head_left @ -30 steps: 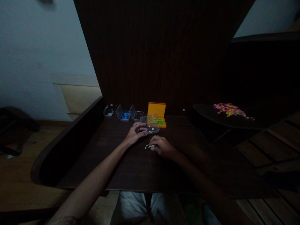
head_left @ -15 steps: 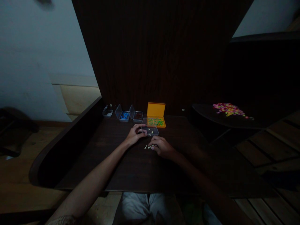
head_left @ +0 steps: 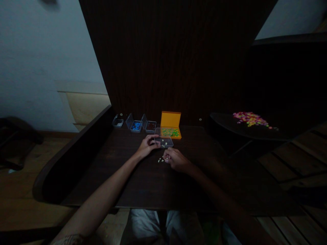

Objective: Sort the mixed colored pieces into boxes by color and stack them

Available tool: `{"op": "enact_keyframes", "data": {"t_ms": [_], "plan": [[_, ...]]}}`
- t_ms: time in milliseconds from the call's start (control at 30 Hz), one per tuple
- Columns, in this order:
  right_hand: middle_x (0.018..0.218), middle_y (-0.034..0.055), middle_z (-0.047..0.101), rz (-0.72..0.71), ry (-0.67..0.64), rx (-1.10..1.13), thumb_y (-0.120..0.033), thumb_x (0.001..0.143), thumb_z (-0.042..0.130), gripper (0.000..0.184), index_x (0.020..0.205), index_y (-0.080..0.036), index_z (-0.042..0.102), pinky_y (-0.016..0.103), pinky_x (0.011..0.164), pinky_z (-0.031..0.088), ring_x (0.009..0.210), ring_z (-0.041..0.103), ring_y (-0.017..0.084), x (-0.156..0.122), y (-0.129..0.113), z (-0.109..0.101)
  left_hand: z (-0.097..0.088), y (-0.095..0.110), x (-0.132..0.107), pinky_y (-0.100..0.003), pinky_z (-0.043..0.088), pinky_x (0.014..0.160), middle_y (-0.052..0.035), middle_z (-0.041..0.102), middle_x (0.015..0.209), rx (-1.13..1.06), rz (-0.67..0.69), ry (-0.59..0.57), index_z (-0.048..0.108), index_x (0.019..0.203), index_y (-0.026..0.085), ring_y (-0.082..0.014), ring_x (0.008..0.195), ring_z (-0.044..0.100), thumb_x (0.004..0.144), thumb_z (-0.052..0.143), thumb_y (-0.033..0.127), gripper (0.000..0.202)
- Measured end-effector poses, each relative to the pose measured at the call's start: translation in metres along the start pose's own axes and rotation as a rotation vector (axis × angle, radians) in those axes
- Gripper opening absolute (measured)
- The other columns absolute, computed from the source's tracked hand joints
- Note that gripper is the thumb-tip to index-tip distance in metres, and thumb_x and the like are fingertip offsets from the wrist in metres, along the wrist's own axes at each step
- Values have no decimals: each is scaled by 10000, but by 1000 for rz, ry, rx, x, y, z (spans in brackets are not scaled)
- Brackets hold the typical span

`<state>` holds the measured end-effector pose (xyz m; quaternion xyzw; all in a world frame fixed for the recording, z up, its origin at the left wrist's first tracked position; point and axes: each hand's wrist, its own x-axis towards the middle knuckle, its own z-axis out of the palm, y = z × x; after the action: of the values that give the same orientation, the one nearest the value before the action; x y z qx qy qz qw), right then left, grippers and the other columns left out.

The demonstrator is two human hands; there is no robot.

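Observation:
My left hand (head_left: 147, 145) grips the left end of a clear plastic box (head_left: 169, 146), thumb at the near side and fingers over the far side. A few small pale pieces (head_left: 166, 143) lie inside it. Just in front of the box, my right hand (head_left: 176, 159) is closed low over the tabletop, fingers curled around some of the small pale pieces. Several loose pale pieces (head_left: 159, 160) lie on the wood left of its fingertips. How many are in the fingers is hidden.
Behind the clear box stands an open orange case (head_left: 170, 119) with green bits. Open clear boxes hold blue pieces (head_left: 136, 126), dark pieces (head_left: 151, 126) and whitish pieces (head_left: 119, 124). A colourful pile (head_left: 251, 119) lies on the right-hand ledge (head_left: 224, 124). A raised side panel (head_left: 74, 156) bounds the left.
The fingers of my right hand have curled in tighter over the pale pieces, and fewer show on the table. My left hand and the clear box stay put.

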<state>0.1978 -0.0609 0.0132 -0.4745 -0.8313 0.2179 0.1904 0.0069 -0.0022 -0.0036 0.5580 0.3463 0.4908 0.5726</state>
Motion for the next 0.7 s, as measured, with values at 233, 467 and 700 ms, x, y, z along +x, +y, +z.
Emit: {"op": "enact_keyframes", "data": {"t_ms": [233, 467, 700], "plan": [[824, 28, 595, -4, -2, 41, -29, 770, 626, 147, 801, -171, 653, 258, 683, 442, 721, 578, 137, -1, 3, 3, 0, -4, 0, -376, 542, 881, -54, 650, 1001, -40, -25, -16, 623, 1080, 156, -184, 919, 681, 600, 811, 157, 516], [870, 45, 571, 85, -25, -51, -13, 772, 626, 177, 847, -173, 623, 286, 750, 421, 814, 555, 172, -2, -7, 5, -1, -4, 0, -389, 531, 892, -43, 665, 946, -50, -18, -34, 612, 1078, 156, -191, 918, 680, 613, 814, 195, 509], [918, 62, 534, 83, -73, -144, 10, 750, 590, 222, 883, -166, 572, 298, 777, 410, 880, 517, 196, -1, -7, 9, 0, -3, 1, -382, 522, 908, -45, 673, 947, -68, -58, -21, 620, 1066, 142, -178, 893, 684, 585, 832, 186, 527]]}}
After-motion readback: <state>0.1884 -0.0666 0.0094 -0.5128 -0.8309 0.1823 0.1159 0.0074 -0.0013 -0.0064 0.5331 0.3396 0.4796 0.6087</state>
